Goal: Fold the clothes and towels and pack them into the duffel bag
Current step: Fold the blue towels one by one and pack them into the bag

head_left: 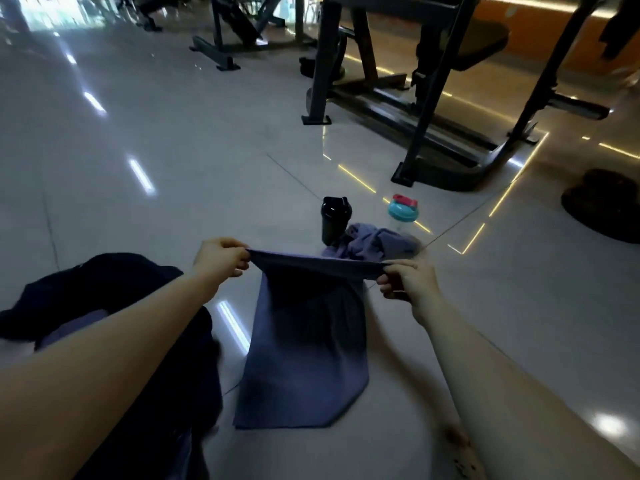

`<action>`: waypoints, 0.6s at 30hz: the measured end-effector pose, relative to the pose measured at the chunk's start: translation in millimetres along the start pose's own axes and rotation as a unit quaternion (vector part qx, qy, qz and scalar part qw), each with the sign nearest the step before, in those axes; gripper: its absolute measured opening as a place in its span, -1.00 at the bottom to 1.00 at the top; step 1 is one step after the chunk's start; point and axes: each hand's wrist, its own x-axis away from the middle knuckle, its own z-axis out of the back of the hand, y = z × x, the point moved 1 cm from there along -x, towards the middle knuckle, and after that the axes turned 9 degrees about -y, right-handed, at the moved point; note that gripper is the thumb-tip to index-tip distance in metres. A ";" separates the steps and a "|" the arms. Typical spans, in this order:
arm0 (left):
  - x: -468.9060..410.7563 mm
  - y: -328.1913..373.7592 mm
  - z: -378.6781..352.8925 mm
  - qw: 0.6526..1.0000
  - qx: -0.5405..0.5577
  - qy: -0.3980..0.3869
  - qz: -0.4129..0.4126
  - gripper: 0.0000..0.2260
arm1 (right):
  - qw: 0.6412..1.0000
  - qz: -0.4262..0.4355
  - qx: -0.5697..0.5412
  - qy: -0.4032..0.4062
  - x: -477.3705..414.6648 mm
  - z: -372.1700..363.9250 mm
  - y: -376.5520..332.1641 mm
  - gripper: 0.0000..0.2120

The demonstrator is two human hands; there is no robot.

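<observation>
Early, mid-fold. Left hand [221,256] and right hand [405,280] each pinching a top corner of the purple towel [304,358], lower end on floor [173,202]. Crumpled purple garment [374,242] beyond, unfolded. Dark bundle [104,282] left: duffel or clothing, cannot tell.

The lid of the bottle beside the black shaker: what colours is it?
Teal lid with a red cap; head view.

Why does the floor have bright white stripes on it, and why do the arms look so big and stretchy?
Head view: the stripes are glare, lights mirrored in the glossy floor; the wide-angle lens stretches whatever lies near the frame's edges; the purple cloth, pinched by the left hand and right hand, looks dim.
</observation>
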 end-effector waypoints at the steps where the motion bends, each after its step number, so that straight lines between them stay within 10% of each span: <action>1: 2.5 -16.9 -1.9 1.000 0.016 0.006 0.024 -0.86 | 1.000 -0.015 0.000 -0.005 2.6 -2.4 13.8 -0.88; 7: 42.3 -113.2 -16.3 0.979 0.122 0.097 0.132 -0.90 | 0.995 -0.087 0.047 -0.031 20.1 -7.7 75.7 -0.85; 18: 99.3 -206.8 -49.0 0.976 -0.076 0.066 0.195 -0.80 | 0.963 -0.197 0.171 -0.071 34.3 0.1 136.4 -0.88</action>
